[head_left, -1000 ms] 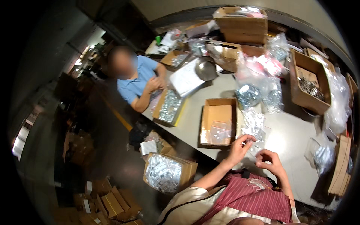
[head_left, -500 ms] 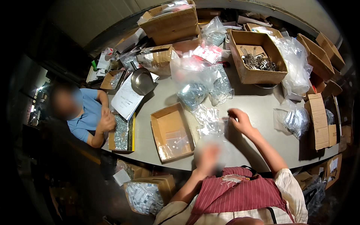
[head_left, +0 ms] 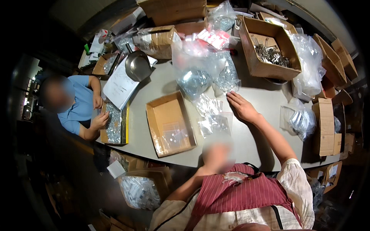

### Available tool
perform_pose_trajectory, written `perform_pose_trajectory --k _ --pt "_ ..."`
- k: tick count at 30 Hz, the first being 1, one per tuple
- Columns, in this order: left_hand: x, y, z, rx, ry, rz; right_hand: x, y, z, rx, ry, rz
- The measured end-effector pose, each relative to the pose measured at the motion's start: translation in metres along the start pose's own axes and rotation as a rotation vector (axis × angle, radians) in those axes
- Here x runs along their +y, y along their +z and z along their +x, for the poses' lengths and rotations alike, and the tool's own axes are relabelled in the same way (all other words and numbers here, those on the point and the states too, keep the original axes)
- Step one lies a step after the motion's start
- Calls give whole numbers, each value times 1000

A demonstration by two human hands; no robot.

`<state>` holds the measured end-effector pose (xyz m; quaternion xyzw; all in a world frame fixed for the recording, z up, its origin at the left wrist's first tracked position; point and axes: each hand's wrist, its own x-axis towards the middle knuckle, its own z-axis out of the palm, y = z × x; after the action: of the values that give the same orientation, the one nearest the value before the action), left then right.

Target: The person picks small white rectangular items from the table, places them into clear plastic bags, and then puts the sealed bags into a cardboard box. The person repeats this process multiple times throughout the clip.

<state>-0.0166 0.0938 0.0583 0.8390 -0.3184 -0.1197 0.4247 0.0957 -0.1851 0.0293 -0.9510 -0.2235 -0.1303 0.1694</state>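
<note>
My right hand (head_left: 243,107) reaches forward over the table with its fingers stretched out. Its fingertips are at the near edge of a clear plastic bag (head_left: 226,77) of small shiny metal parts. Close to my body, my left hand (head_left: 216,154) is blurred, so its fingers and anything in them cannot be made out. Just beyond it lies a clear flat plastic bag (head_left: 214,124), with a heap of small clear bags (head_left: 208,104) behind. To the left, a shallow cardboard box (head_left: 155,133) holds a few small clear bags with little round pieces.
A co-worker at the left has a hand (head_left: 101,120) at a tray of metal parts (head_left: 114,129). A metal scoop (head_left: 138,66) rests on papers (head_left: 120,86). Far right stands a cardboard box (head_left: 257,69) of metal clips; a filled plastic bag (head_left: 302,122) lies nearer.
My right hand has moved forward to the bag of metal parts, and its curled fingers have straightened. The co-worker's hands have come apart. The whole view has shifted slightly.
</note>
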Motion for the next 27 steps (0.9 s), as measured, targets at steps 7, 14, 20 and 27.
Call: perform_pose_trajectory --k 7,14,20,27 --pt "26 -21 1 -125 59 185 -28 -26 -68 -28 77 -9" --pt "29 -11 11 96 220 290 -81 -42 -99 317 382 361" --pt "44 -7 18 -8 12 -59 -151 -79 -109 218 144 483" --pt "36 4 9 -118 -144 -224 -154 -72 -130 -58 194 407"
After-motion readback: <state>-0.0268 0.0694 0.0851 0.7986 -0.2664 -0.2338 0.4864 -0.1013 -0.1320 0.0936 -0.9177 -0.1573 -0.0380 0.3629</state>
